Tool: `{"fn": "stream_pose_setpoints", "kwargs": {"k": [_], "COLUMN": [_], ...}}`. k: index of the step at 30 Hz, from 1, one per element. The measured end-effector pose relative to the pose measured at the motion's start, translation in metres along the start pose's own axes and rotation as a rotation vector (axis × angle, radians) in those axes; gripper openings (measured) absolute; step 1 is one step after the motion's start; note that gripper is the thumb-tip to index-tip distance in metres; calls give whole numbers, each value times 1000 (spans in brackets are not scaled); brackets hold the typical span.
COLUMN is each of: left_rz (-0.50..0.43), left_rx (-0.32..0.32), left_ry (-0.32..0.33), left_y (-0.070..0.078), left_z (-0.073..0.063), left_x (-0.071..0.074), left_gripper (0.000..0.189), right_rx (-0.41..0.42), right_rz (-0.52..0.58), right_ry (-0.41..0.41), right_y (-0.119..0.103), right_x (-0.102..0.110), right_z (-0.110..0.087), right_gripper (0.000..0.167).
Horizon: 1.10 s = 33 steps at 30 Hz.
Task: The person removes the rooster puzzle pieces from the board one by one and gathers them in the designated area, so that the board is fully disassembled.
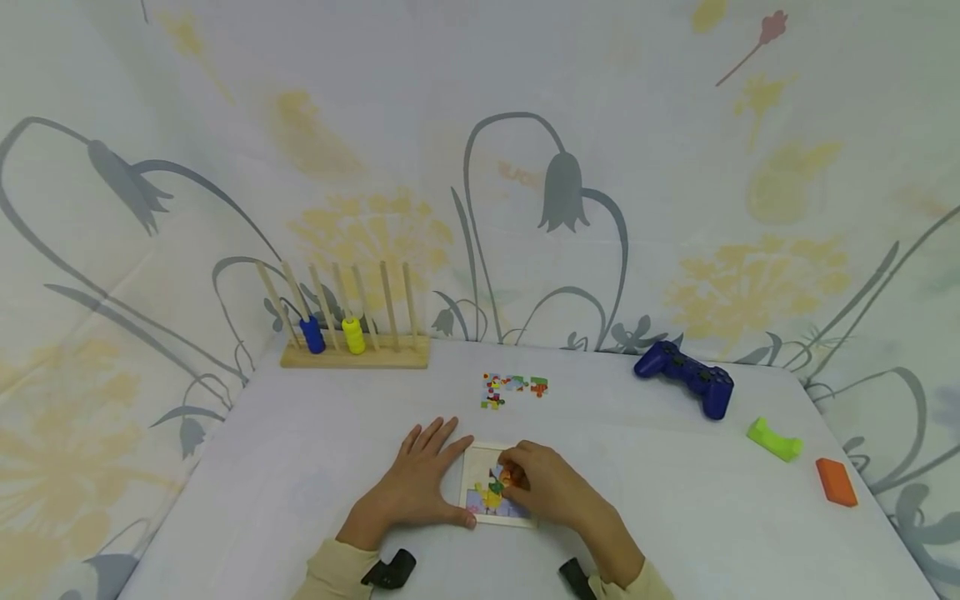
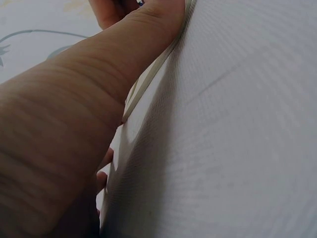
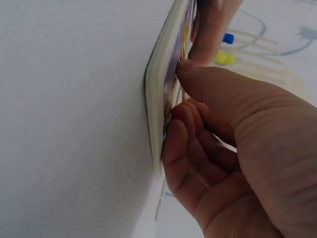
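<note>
A small puzzle tray (image 1: 507, 522) with a pale rim lies on the table between the hands. Joined puzzle pieces (image 1: 491, 500) in lilac, yellow and green fill its lower part. The left hand (image 1: 416, 483) rests flat with fingers spread along the tray's left side, thumb at the lower left corner. Over the tray's right half, the right hand (image 1: 552, 489) pinches an orange puzzle piece (image 1: 506, 477) between thumb and curled fingers, close over the joined pieces. In the right wrist view its fingertips (image 3: 187, 67) are right at the tray; the fingers hide most of the piece.
Several loose puzzle pieces (image 1: 492, 392) lie beyond the tray. A wooden peg stand (image 1: 360, 360) with blue rings (image 1: 312, 335) and yellow rings (image 1: 353, 336) stands back left. At the right are a blue game controller (image 1: 684, 377), a green curved block (image 1: 774, 440) and an orange block (image 1: 836, 482).
</note>
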<state>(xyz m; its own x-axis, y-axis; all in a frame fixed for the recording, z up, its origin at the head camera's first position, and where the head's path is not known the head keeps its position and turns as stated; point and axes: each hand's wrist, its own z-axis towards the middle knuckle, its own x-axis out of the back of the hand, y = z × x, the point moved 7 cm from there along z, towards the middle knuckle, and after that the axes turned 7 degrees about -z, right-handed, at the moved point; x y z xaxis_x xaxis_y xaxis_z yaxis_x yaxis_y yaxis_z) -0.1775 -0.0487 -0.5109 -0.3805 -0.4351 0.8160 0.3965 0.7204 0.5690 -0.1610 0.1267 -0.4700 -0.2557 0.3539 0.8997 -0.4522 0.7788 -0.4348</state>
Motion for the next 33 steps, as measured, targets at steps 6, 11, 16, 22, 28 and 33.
{"fn": "stream_pose_setpoints", "kwargs": {"k": [6, 11, 16, 22, 28, 33], "left_rz": [-18, -19, -17, -8, -21, 12], "left_rx": [0, 0, -13, -26, -15, -7], "left_ry": [-2, -2, 4, 15, 0, 0], "left_y": [1, 3, 4, 3, 3, 2], "left_z": [-1, -1, -2, -3, -3, -1], "left_x": [1, 3, 3, 4, 2, 2], "left_gripper": [115, 115, 115, 116, 116, 116], "right_rx": [10, -4, -22, -7, -19, -77], "right_rz": [3, 53, 130, 169, 205, 211], "right_ry": [19, 10, 14, 29, 41, 85], "right_y": [1, 5, 9, 12, 19, 32], "right_x": [0, -1, 0, -1, 3, 11], "right_z": [0, 0, 0, 0, 2, 7], "right_gripper": [36, 36, 36, 36, 34, 32]}}
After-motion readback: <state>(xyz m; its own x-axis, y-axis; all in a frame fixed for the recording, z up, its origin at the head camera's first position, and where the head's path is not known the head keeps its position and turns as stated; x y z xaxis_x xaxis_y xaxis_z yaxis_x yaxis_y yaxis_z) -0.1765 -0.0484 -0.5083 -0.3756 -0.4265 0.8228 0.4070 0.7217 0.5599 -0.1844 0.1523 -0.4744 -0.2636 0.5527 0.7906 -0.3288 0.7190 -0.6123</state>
